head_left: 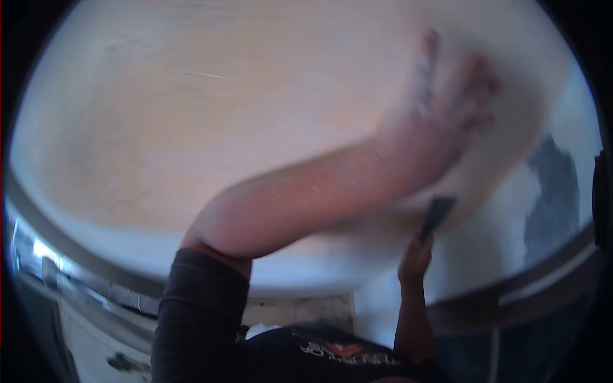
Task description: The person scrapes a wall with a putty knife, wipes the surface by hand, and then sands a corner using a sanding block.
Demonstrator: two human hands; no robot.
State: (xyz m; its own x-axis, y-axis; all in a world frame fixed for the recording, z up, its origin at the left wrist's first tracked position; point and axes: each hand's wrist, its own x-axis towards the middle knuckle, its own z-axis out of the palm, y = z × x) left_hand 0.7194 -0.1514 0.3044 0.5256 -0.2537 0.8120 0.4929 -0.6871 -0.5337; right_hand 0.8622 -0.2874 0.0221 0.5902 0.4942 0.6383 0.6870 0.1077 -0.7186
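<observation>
My left hand [453,96] is raised at the upper right, blurred by motion, in front of a large pale beige surface [159,140]. One finger stretches away from the others, which are partly bent, and nothing shows between them. Its bare forearm crosses the middle of the view from a dark sleeve at the lower left. Lower down, my right hand [416,258] is closed around the handle of a putty knife [438,214]. The knife's dark, flat blade points upward, below my left wrist.
At the right, a pale wall [498,230] carries a dark grey patch [554,191]. A dark band [543,281] runs along the lower right. Bright glare [41,249] and a pale panel [89,332] show at the lower left. My dark printed shirt [306,354] fills the bottom.
</observation>
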